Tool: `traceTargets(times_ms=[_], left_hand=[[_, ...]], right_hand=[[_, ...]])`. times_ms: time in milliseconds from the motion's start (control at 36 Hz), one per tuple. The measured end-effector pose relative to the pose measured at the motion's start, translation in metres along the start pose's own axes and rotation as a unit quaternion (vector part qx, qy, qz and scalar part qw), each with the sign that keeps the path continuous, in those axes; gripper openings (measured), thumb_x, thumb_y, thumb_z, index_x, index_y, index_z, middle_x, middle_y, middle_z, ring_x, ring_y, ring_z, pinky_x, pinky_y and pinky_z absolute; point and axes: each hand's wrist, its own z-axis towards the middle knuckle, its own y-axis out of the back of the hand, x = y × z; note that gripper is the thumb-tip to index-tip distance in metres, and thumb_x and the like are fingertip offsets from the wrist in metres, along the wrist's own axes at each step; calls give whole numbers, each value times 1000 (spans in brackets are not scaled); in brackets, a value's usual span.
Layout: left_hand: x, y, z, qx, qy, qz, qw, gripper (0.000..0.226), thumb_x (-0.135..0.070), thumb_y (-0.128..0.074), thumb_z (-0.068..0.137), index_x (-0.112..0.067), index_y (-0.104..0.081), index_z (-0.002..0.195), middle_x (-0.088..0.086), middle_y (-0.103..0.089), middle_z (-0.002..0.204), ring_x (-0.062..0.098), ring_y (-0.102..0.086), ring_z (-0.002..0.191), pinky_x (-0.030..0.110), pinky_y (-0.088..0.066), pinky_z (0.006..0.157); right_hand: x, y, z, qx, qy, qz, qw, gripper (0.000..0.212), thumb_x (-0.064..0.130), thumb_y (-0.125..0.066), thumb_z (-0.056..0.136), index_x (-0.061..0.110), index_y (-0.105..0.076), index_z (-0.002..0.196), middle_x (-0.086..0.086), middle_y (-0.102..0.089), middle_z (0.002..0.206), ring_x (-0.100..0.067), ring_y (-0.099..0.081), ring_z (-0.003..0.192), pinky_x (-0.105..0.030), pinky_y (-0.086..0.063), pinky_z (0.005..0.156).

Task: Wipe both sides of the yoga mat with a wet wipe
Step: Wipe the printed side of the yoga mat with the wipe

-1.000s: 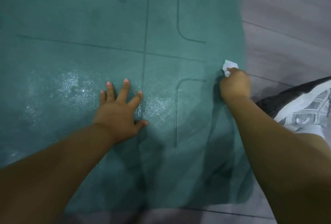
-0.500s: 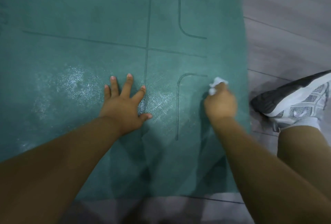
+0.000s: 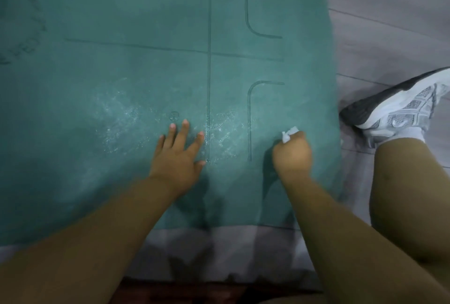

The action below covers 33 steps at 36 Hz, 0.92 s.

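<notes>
A teal yoga mat (image 3: 121, 36) with dark alignment lines lies flat on the floor and fills most of the view. Wet, shiny streaks show on it around its middle. My left hand (image 3: 177, 155) rests flat on the mat with fingers spread, beside the long centre line. My right hand (image 3: 292, 152) is closed in a fist on a crumpled white wet wipe (image 3: 288, 133), pressed to the mat near its right edge. Only a corner of the wipe sticks out of the fist.
Grey wood-look floor (image 3: 389, 11) borders the mat on the right and at the near edge. My right foot in a grey and white sneaker (image 3: 399, 106) stands on the floor just beside the mat's right edge, with my leg below it.
My right hand has dragged the wipe toward me and slightly left along the mat's right side. My left hand stayed flat on the mat. The sneaker has come further into view.
</notes>
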Motion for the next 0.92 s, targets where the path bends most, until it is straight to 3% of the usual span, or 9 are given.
traceTargets(times_ms=[111, 194, 444, 556, 611, 722, 806, 861, 917], left_hand=[[-3, -6, -11, 5, -3, -11, 1000, 67, -49, -33, 98, -30, 3, 151, 8, 20, 157, 32, 15, 144, 43, 4, 117], [-1, -5, -15, 15, -10, -7, 1000, 70, -50, -36, 97, -30, 2, 151, 7, 20, 157, 32, 15, 144, 43, 3, 118], [-5, -6, -23, 35, 0, 4, 999, 71, -47, -37, 97, -28, 6, 151, 6, 21, 157, 30, 15, 144, 42, 1, 117], [-7, -8, -23, 35, 5, -1, 999, 71, -46, -36, 98, -27, 6, 151, 6, 22, 156, 31, 17, 144, 43, 2, 118], [-8, -7, -23, 36, 5, -5, 999, 71, -45, -37, 97, -27, 5, 151, 5, 21, 156, 30, 17, 144, 43, 2, 117], [-8, -5, -21, 44, 6, -9, 999, 71, -45, -39, 97, -28, 3, 151, 5, 20, 157, 31, 16, 144, 43, 2, 118], [-10, 0, -19, 51, 8, -9, 999, 72, -45, -41, 96, -27, 1, 152, 6, 19, 157, 32, 15, 144, 45, 0, 119], [-13, 3, -18, 54, 11, -8, 998, 74, -47, -43, 95, -25, -1, 151, 8, 16, 157, 34, 13, 144, 46, -3, 118], [-15, 6, -16, 56, 15, -5, 998, 74, -49, -44, 94, -24, -5, 151, 9, 13, 157, 35, 10, 144, 47, -7, 118]], right_hand=[[3, -22, -49, 111, 158, -78, 978, 24, 12, -46, 93, 7, -52, 116, -9, -59, 118, -26, -56, 106, -24, -37, 76], [-4, -16, -50, 119, 212, -144, 959, 27, 13, -45, 93, 7, -53, 119, -10, -47, 128, -32, -55, 102, -31, -42, 79], [-33, 28, -2, 23, 51, -43, 998, 19, 18, -51, 90, 14, -44, 107, -15, -62, 102, -36, -58, 92, -37, -47, 79], [-44, 27, 2, 23, 75, -62, 995, 30, 42, -43, 96, 16, -58, 98, -8, -66, 88, -30, -60, 84, -30, -44, 74], [-48, 23, 2, 32, 127, -149, 980, 31, 38, -41, 97, 19, -61, 111, -11, -60, 103, -33, -60, 91, -29, -44, 77], [-53, 23, -7, 129, 170, -253, 944, 55, 24, -46, 96, 16, -24, 145, -11, -29, 135, -34, -56, 104, -39, -48, 89], [-53, 29, -3, 147, 220, -297, 917, 61, 10, -42, 93, 19, -17, 148, -9, -38, 134, -30, -55, 106, -34, -45, 85], [-51, 32, 6, 158, 245, -308, 906, 55, 10, -40, 94, 19, -27, 146, -9, -49, 130, -30, -53, 111, -33, -43, 86], [-46, 37, 15, 120, 247, -242, 930, 33, 25, -43, 98, 16, -54, 128, -15, -60, 117, -31, -58, 105, -31, -44, 79]])
